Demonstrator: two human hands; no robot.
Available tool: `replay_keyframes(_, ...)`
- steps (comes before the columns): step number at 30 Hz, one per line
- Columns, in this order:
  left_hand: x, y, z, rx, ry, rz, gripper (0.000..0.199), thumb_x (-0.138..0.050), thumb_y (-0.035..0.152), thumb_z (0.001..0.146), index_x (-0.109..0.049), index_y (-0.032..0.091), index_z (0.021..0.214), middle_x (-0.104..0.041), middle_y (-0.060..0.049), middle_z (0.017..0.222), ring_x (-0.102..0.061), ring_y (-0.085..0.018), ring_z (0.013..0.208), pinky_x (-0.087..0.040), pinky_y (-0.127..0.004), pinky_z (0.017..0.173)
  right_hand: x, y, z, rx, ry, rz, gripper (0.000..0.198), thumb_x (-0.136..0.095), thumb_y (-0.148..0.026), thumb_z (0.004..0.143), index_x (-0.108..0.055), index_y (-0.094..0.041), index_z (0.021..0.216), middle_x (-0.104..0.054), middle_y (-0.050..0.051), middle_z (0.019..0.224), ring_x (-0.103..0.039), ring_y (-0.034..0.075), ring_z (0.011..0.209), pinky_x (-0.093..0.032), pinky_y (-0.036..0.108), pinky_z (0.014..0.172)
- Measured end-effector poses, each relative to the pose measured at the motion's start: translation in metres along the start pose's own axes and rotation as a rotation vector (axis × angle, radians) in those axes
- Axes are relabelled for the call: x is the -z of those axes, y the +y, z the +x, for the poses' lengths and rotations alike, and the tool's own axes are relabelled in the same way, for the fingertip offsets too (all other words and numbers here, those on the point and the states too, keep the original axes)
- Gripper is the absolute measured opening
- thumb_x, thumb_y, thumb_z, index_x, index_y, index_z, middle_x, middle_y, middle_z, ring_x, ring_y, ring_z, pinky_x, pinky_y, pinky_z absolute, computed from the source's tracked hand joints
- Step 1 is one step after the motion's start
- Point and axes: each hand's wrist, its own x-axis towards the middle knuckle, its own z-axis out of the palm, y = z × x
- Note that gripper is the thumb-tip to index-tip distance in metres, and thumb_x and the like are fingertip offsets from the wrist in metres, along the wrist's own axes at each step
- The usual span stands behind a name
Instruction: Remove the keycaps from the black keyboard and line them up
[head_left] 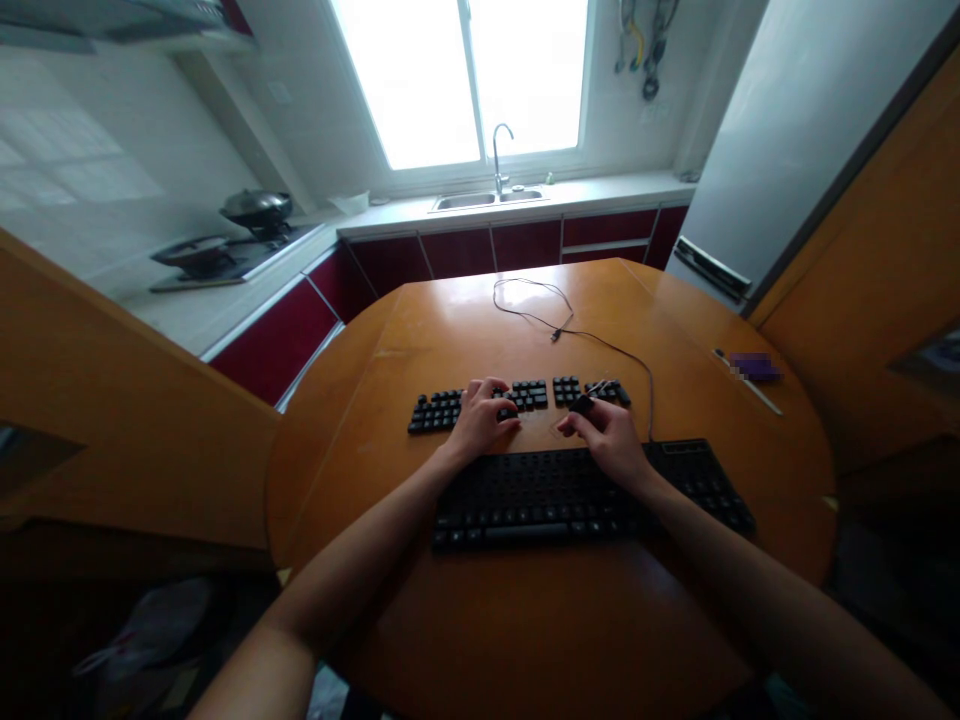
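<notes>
My left hand (481,420) rests over loose black keycaps (435,411), its curved fingers apart. Dark keycaps show between its thumb and forefinger. My right hand (613,436) pinches a small black piece (581,404) between thumb and fingers; whether it is a keycap or a tool's handle is unclear. Thin pale metal wires (600,386) show just behind it, over more keycaps; whether they join the piece I cannot tell. Under my wrists lies a black keyboard (525,505). Its front rows and number pad carry keycaps, while the rear middle looks stripped of them.
The keyboard's cable (615,348) loops across the wooden table (420,330) to a USB plug (555,336). A purple item (756,367) and a thin pale stick (761,395) lie at the right. Beyond the table are a counter with a sink (465,201), a stove and a fridge (795,130).
</notes>
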Motion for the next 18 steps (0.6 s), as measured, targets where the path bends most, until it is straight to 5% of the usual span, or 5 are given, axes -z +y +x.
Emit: replay_keyframes(18, 0.001, 0.003, 0.0, 0.07, 0.008, 0.009, 0.027, -0.086, 0.028, 0.072, -0.073, 0.025, 0.096, -0.06, -0.005, 0.119, -0.048, -0.028, 0.115, -0.04, -0.047, 0.105, 0.019, -0.012, 0.01, 0.033, 0.033, 0.039, 0.028, -0.065, -0.04, 0.087, -0.072, -0.015, 0.078, -0.076, 0.01, 0.077, -0.069, 0.02, 0.07, -0.054, 0.032, 0.067)
